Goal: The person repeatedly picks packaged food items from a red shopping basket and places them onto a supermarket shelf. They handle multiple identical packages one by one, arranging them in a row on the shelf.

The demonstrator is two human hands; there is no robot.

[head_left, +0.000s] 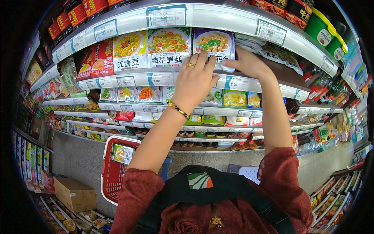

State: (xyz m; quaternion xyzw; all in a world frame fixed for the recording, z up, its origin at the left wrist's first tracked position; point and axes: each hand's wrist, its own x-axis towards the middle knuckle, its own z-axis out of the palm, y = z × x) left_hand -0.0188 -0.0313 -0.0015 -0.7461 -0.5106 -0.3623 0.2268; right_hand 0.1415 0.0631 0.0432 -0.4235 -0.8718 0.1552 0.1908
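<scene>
One purple packet (pixel 214 37) is met now by the lightly spread fingers (pixel 202 59) of the left hand (pixel 193 78), its front touched; just right of them, its edge is flanked by the right hand (pixel 254 67), thumb out, grip impossible to tell.

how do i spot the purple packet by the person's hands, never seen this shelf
On the store rack, look between the two topmost white price rails. The packet stands there, left hand over its lower front, right hand at its right edge. Its purple top sets it apart from the yellow packet further left.
</scene>
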